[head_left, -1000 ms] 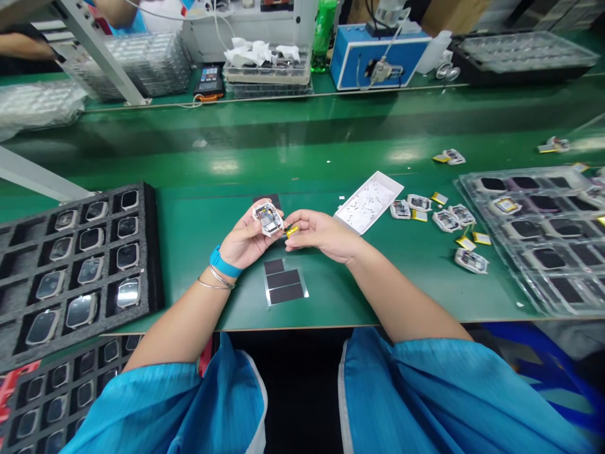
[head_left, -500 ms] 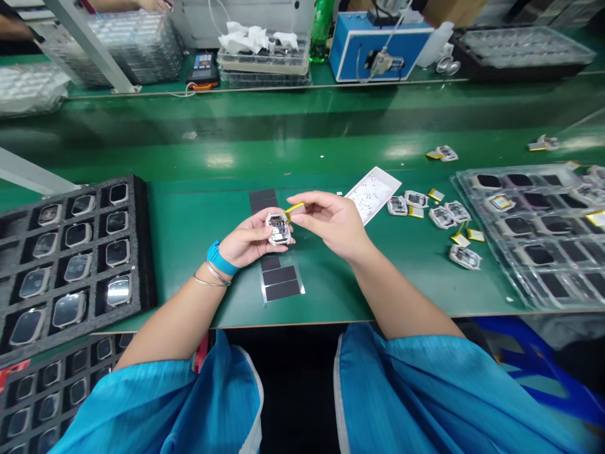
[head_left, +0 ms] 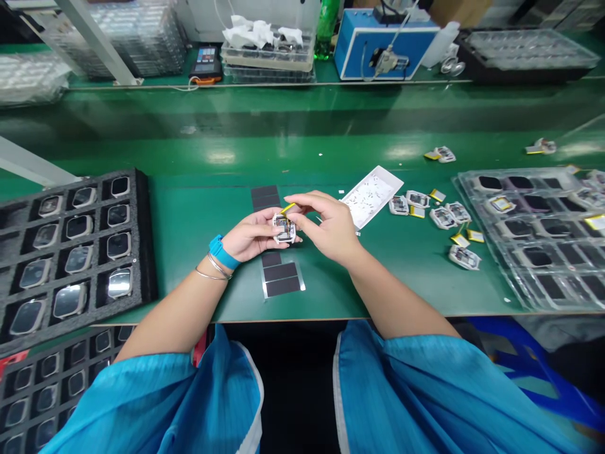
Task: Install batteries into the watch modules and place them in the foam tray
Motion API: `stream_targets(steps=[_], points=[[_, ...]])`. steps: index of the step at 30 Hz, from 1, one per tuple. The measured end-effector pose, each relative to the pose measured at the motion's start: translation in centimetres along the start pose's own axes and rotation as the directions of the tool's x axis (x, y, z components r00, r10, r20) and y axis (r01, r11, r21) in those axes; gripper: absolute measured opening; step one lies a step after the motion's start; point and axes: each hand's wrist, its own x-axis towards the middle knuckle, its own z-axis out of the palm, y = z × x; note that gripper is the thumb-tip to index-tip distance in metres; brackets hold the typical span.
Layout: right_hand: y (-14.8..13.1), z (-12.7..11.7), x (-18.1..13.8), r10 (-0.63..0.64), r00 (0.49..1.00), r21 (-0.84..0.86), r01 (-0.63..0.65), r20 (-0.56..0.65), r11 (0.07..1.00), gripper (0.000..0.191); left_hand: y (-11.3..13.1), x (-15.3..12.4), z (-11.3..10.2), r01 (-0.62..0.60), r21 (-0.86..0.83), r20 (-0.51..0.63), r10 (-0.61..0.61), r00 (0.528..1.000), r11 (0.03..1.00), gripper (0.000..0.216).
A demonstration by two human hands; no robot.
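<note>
My left hand (head_left: 253,235) is closed around a white smartwatch case (head_left: 284,229) whose inner circuitry faces up. Between the thumb and fingers of my right hand (head_left: 328,226) is a small yellow-edged battery (head_left: 288,209), tilted at the upper edge of the case. Part of the battery is hidden by the fingers. Below the hands, a sheet of black adhesive pads (head_left: 282,279) lies on the green bench, and more black strips (head_left: 265,197) show above them. A white tray with tiny parts (head_left: 373,194) lies just beyond my right hand.
Open watch cases (head_left: 443,217) with batteries lie scattered on the right, beside stacked clear trays (head_left: 515,258). On the left stands a grey foam tray (head_left: 150,252) of watches. A blue machine (head_left: 350,47) and a green bottle (head_left: 326,28) stand on the back shelf.
The watch case has shifted slightly to the right in my left hand. The battery has tilted and now sits closer over the case's upper edge.
</note>
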Motion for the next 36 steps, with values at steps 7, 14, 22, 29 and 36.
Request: stream_targets(steps=[7,14,22,29,36], points=[[0.04,0.06,-0.07,0.007,1.000,-0.046,-0.007,0.004,0.999,0.022,-0.23,0.06,0.00,-0.001,0.008,-0.031,0.001,1.000,1.000,0.033],[-0.18,0.06,-0.09,-0.034,0.999,-0.049,0.033,-0.019,0.998,0.024,-0.29,0.18,-0.06,0.000,0.027,-0.050,0.001,0.999,1.000,0.037],[-0.12,0.22,-0.15,-0.025,0.999,-0.017,0.025,-0.025,1.000,0.023,-0.24,0.21,0.12,0.004,0.017,-0.041,-0.003,0.999,1.000,0.032],[-0.21,0.17,-0.13,-0.009,1.000,-0.061,0.008,-0.007,0.998,0.021,-0.42,0.35,0.06,0.003,0.012,-0.045,-0.003,0.999,1.000,0.032],[-0.24,0.25,-0.18,-0.018,1.000,-0.117,0.018,0.000,0.993,0.021,-0.41,0.32,0.07,0.000,0.032,-0.061,0.002,0.998,1.000,0.033]])
